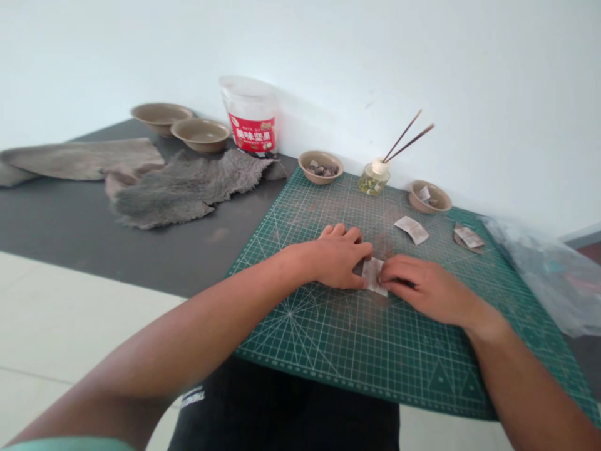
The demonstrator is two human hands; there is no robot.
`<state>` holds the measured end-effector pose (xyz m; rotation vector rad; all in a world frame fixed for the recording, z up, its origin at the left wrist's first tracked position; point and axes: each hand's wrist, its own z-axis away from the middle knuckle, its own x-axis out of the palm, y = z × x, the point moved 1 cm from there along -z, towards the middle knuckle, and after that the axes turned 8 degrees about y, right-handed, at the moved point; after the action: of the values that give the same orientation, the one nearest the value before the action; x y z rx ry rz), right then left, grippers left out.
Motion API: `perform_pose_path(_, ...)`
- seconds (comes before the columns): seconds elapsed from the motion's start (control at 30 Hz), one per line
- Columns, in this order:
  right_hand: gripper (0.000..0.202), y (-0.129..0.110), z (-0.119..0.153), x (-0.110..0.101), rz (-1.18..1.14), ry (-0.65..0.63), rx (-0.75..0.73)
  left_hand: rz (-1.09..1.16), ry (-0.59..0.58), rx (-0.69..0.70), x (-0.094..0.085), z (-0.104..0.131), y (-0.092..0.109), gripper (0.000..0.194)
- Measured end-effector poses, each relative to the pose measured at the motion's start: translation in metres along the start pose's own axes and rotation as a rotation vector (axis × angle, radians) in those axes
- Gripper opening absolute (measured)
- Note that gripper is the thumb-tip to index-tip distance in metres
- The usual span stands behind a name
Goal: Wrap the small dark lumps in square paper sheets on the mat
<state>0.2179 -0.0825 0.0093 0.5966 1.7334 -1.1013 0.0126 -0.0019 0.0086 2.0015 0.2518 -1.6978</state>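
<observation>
A small whitish piece with brownish smudges, paper or cloth [372, 274], lies flat on the green cutting mat [328, 338] between my hands. My left hand [342, 258] rests on the mat with its fingers apart, thumb and a fingertip touching the piece's left side. Over the right side of that piece, the fingers of my right hand [425, 285] are pinched together. Whatever they hold is hidden. Farther back lie a similar bent piece [412, 230] and another one [468, 237] on top of a brownish scrap.
Along the wall stand a bowl of dark bits [321, 168], a reed diffuser [374, 178], a bowl with pale scraps [429, 197], two more bowls [201, 136] and a nut tub [251, 119]. Grey cloth [183, 188] lies left; clear plastic [549, 275] lies right.
</observation>
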Motion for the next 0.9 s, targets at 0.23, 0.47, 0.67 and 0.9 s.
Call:
perform_pose_path(0.23, 0.008, 0.002, -0.0026, -0.0026, 0.07, 0.119, 0.092, -0.003, 0.004, -0.025, 0.0014, -0.0006, -0.001, 0.052)
perform_pose_path(0.47, 0.011, -0.0004, -0.003, -0.0003, 0.029, 0.081, 0.045, 0.0, -0.001, -0.011, 0.0002, 0.0, -0.0003, 0.053)
perform_pose_path(0.67, 0.009, -0.0028, -0.0009, 0.0021, -0.021, 0.021, 0.032, 0.0, -0.026, -0.011, -0.0013, -0.0001, 0.0003, 0.052)
perform_pose_path(0.9, 0.006, 0.0017, -0.0045, 0.0015, 0.094, 0.174, 0.124, 0.021, -0.015, -0.032, -0.0006, -0.0002, -0.0005, 0.053)
